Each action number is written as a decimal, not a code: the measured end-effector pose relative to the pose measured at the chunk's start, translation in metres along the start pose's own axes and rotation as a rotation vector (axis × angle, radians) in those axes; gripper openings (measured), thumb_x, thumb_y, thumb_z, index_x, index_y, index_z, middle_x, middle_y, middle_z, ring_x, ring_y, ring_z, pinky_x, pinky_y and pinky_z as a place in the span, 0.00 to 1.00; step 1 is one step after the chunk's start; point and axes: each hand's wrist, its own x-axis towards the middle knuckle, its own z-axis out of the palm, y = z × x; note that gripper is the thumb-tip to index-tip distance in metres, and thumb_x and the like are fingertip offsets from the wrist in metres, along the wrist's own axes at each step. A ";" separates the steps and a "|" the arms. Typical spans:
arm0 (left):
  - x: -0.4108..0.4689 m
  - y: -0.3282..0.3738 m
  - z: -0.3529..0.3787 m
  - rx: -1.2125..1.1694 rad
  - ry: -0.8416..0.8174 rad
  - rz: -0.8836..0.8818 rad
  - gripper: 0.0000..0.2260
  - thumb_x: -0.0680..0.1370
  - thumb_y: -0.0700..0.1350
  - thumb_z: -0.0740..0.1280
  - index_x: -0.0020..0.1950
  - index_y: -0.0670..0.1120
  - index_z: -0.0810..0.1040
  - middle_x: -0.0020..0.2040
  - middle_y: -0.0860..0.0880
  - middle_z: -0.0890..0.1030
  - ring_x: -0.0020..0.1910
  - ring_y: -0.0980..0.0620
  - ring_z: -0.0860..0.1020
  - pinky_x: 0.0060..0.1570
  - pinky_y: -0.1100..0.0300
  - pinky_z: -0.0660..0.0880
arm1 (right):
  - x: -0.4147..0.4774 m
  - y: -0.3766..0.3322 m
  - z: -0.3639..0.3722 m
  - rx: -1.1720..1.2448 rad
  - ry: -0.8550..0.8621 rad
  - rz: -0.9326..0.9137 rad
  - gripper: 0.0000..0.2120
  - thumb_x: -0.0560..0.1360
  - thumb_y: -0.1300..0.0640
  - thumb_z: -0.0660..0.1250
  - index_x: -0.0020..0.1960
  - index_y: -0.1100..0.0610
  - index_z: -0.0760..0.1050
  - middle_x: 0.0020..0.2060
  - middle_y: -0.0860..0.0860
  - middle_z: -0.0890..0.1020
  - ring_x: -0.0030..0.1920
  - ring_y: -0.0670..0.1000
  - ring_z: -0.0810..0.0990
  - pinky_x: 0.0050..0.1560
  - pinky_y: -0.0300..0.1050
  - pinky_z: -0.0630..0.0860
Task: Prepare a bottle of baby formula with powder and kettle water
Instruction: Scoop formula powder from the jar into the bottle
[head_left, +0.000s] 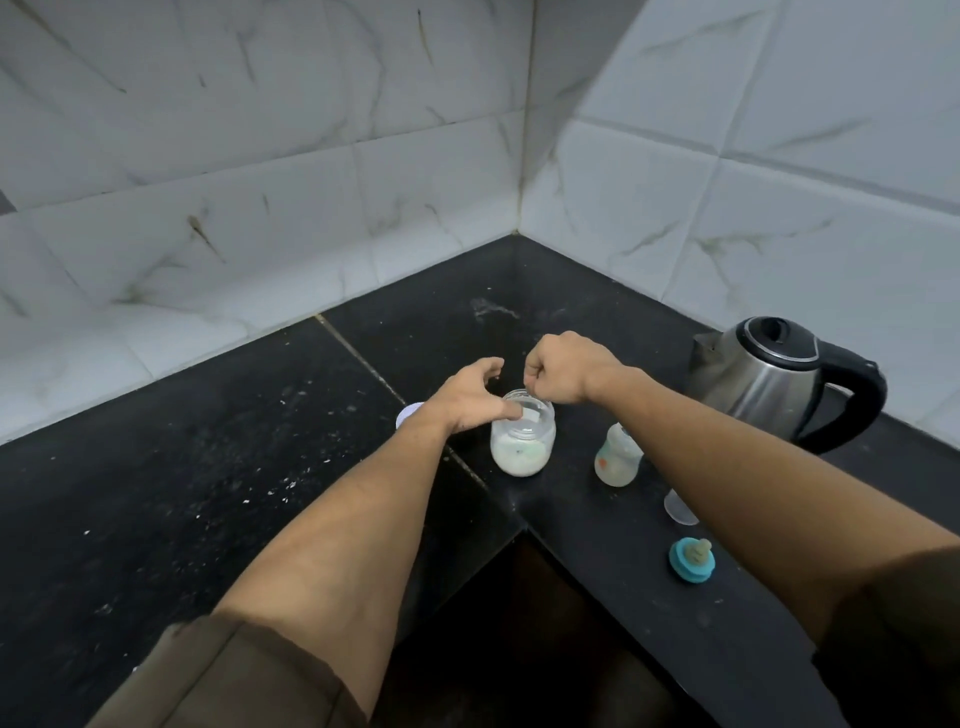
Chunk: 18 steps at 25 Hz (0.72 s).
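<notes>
Head view: the left hand (462, 400) and right hand (566, 369) meet over the open jar (522, 441) of white powder. The jar stands on the black counter (234, 467) close to the inner corner of its front edge.

The left hand is spread, not clamped. Its thumb (511, 412) rests on the jar's near rim and its fingers arch apart over the far side, probably to keep the light jar from sliding or tipping.

The right hand is curled tight, its fingertips pinched together on what looks like the thin handle of a scoop (534, 415). The pale bowl of the scoop shows inside the jar mouth. Gripping the handle high keeps the knuckles clear of the rim.

The bottle (618, 457) stands upright and uncapped just beside the jar, along the right run's front edge. That makes the carry from jar to bottle short. I cannot tell whether it holds powder or water yet.

Its teat ring (691, 561) and a clear cap (679, 508) lie nearer along the same edge, out of the way. A white lid (408, 413) peeps out behind the left wrist.

The kettle (774, 379) waits at the back edge by the right wall, well apart from the hands, with its handle turned toward the person.

The step in hand looks like scooping powder, and water would come after.
</notes>
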 end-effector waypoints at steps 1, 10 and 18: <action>0.000 -0.006 0.002 0.016 -0.026 -0.003 0.54 0.58 0.56 0.80 0.82 0.50 0.63 0.80 0.52 0.68 0.78 0.52 0.67 0.76 0.53 0.66 | 0.003 0.000 0.002 -0.001 -0.007 -0.014 0.10 0.74 0.60 0.65 0.45 0.50 0.85 0.48 0.50 0.86 0.50 0.55 0.84 0.53 0.55 0.83; 0.010 -0.039 0.029 0.048 0.034 0.059 0.37 0.55 0.56 0.86 0.63 0.59 0.79 0.53 0.60 0.85 0.56 0.56 0.82 0.62 0.50 0.79 | 0.005 0.013 0.026 0.065 -0.077 -0.143 0.13 0.74 0.58 0.63 0.49 0.49 0.86 0.47 0.48 0.86 0.49 0.52 0.83 0.53 0.53 0.82; 0.003 -0.015 0.023 0.217 0.409 0.261 0.36 0.62 0.61 0.81 0.68 0.58 0.75 0.59 0.61 0.82 0.60 0.56 0.79 0.64 0.55 0.74 | -0.008 0.022 0.034 -0.336 0.047 -0.407 0.11 0.74 0.59 0.61 0.51 0.58 0.80 0.44 0.52 0.83 0.48 0.54 0.81 0.80 0.48 0.33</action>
